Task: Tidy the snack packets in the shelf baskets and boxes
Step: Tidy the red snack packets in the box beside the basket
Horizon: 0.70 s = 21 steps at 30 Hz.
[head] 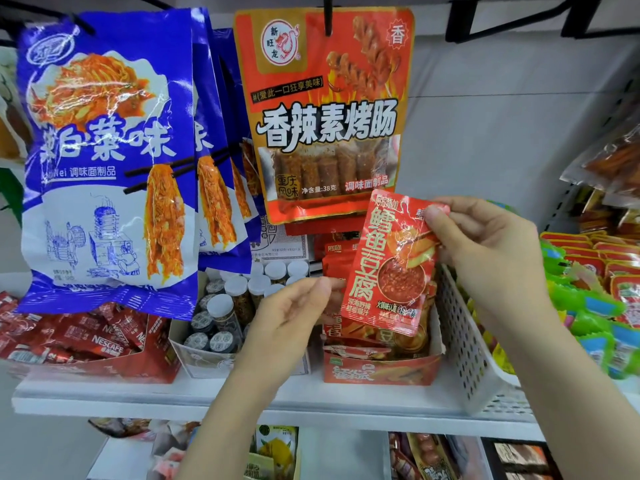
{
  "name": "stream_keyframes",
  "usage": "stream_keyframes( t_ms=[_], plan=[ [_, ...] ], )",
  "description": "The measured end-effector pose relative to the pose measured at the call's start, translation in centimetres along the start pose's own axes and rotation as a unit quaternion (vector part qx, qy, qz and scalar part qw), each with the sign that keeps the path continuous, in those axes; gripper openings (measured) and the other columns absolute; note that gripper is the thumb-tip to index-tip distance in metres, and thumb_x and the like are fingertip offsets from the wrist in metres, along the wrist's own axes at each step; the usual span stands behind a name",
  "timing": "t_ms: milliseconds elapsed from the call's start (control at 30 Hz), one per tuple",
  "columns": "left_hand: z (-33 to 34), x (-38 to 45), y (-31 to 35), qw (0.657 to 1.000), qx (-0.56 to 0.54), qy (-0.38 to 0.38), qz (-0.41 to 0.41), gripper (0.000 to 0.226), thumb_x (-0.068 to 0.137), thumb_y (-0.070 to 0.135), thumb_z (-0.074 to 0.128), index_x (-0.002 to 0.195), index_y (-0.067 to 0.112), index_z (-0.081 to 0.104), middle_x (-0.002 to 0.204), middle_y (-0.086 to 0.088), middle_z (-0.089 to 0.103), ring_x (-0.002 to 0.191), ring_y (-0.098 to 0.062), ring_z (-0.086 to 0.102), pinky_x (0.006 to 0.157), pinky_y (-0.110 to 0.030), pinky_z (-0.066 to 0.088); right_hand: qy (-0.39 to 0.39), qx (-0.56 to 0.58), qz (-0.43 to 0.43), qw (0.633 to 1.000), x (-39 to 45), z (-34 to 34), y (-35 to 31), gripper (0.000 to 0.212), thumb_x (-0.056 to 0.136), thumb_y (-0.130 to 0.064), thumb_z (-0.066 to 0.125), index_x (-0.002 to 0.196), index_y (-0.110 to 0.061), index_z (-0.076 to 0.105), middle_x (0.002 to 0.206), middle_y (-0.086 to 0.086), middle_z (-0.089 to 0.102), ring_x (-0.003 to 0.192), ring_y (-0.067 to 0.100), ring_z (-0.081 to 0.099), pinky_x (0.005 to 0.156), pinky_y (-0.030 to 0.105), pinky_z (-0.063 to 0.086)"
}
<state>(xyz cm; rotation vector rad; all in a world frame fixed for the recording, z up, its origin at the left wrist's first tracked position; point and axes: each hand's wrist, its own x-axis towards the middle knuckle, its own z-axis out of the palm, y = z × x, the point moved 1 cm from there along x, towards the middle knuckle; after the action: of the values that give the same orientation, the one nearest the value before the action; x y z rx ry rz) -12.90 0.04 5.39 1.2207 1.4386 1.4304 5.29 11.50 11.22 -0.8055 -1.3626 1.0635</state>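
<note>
A small red snack packet [391, 268] with white characters is held upright above a red cardboard display box [381, 372] on the white shelf. My right hand [485, 244] pinches its top right corner. My left hand [294, 313] pinches its lower left edge, thumb in front. More red packets of the same kind [337, 263] stand in the box behind and below it.
Big blue noodle-snack bags [107, 161] and a red-orange sausage-snack bag [325, 112] hang from hooks above. Left of the box stand a carton of small jars [225, 306] and a box of Nescafe sachets [90, 337]. A white perforated basket [464, 337] with green and red packets sits right. Lower shelf holds more packets.
</note>
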Motion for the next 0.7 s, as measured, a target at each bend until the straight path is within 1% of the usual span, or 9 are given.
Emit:
stream_keyframes(
  t_ms=[67, 133, 200, 333, 433, 567, 633, 700],
  plan=[
    [0.32, -0.12, 0.43, 0.998, -0.052, -0.025, -0.011, 0.031, 0.076, 0.047, 0.066, 0.100, 0.029, 0.076, 0.100, 0.003, 0.076, 0.095, -0.009, 0.071, 0.076, -0.018, 0.055, 0.004, 0.020, 0.030, 0.999, -0.08, -0.11, 0.13, 0.002, 0.087, -0.018, 0.070, 0.085, -0.019, 0.071, 0.077, -0.004, 0.076, 0.063, 0.005, 0.068, 0.054, 0.018, 0.053],
    [0.54, -0.12, 0.67, 0.996, -0.086, -0.031, -0.009, 0.029, 0.069, 0.035, 0.075, 0.095, 0.025, 0.077, 0.098, -0.001, 0.076, 0.091, -0.011, 0.072, 0.072, -0.016, 0.054, 0.009, 0.028, 0.044, 0.999, -0.14, -0.20, 0.10, 0.001, 0.086, -0.018, 0.070, 0.086, -0.017, 0.071, 0.078, -0.001, 0.076, 0.065, 0.008, 0.069, 0.057, 0.022, 0.056],
    [0.62, -0.07, 0.72, 0.994, -0.102, -0.032, -0.008, 0.027, 0.065, 0.032, 0.077, 0.091, 0.024, 0.078, 0.096, -0.002, 0.077, 0.090, -0.011, 0.072, 0.072, -0.016, 0.054, 0.014, 0.031, 0.052, 0.998, -0.17, -0.34, -0.05, 0.002, 0.086, -0.017, 0.070, 0.088, -0.016, 0.071, 0.078, 0.001, 0.076, 0.066, 0.010, 0.070, 0.061, 0.025, 0.059],
    [0.50, -0.13, 0.82, 0.994, -0.101, -0.038, -0.005, 0.024, 0.070, 0.034, 0.073, 0.093, 0.030, 0.078, 0.097, -0.001, 0.077, 0.091, -0.012, 0.072, 0.070, -0.017, 0.054, 0.021, 0.020, 0.062, 0.998, -0.20, -0.59, -0.43, 0.001, 0.087, -0.015, 0.069, 0.088, -0.015, 0.070, 0.076, 0.002, 0.076, 0.064, 0.010, 0.069, 0.063, 0.029, 0.060],
    [0.46, -0.22, 0.77, 0.994, -0.102, -0.040, -0.008, 0.021, 0.073, 0.031, 0.072, 0.093, 0.029, 0.078, 0.097, -0.002, 0.077, 0.090, -0.012, 0.072, 0.073, -0.018, 0.054, 0.020, 0.024, 0.073, 0.997, -0.30, -0.64, -0.64, 0.002, 0.088, -0.014, 0.068, 0.089, -0.014, 0.070, 0.075, 0.002, 0.076, 0.063, 0.010, 0.070, 0.058, 0.026, 0.060],
    [0.56, -0.34, 0.79, 0.993, -0.113, -0.036, -0.014, 0.021, 0.072, 0.029, 0.073, 0.092, 0.026, 0.079, 0.094, -0.005, 0.076, 0.086, -0.012, 0.071, 0.074, -0.017, 0.053, 0.018, 0.024, 0.087, 0.996, -0.47, -0.79, -0.59, 0.004, 0.088, -0.018, 0.069, 0.090, -0.015, 0.069, 0.076, 0.002, 0.076, 0.068, 0.012, 0.073, 0.053, 0.019, 0.055],
    [0.52, -0.46, 0.93, 0.992, -0.117, -0.037, -0.013, 0.020, 0.071, 0.030, 0.074, 0.090, 0.025, 0.078, 0.093, -0.007, 0.076, 0.086, -0.014, 0.072, 0.074, -0.017, 0.054, 0.015, 0.027, 0.093, 0.995, -0.44, -0.85, -0.51, 0.005, 0.088, -0.018, 0.068, 0.090, -0.015, 0.069, 0.076, 0.002, 0.076, 0.069, 0.011, 0.073, 0.053, 0.019, 0.054],
    [0.58, -0.52, 1.05, 0.990, -0.134, -0.041, -0.012, 0.019, 0.074, 0.033, 0.076, 0.090, 0.021, 0.077, 0.096, -0.009, 0.075, 0.090, -0.018, 0.071, 0.078, -0.020, 0.054, 0.004, 0.048, 0.105, 0.993, -0.45, -0.76, -0.49, 0.004, 0.089, -0.017, 0.067, 0.090, -0.014, 0.069, 0.076, 0.002, 0.076, 0.067, 0.011, 0.072, 0.054, 0.020, 0.054]
  ],
)
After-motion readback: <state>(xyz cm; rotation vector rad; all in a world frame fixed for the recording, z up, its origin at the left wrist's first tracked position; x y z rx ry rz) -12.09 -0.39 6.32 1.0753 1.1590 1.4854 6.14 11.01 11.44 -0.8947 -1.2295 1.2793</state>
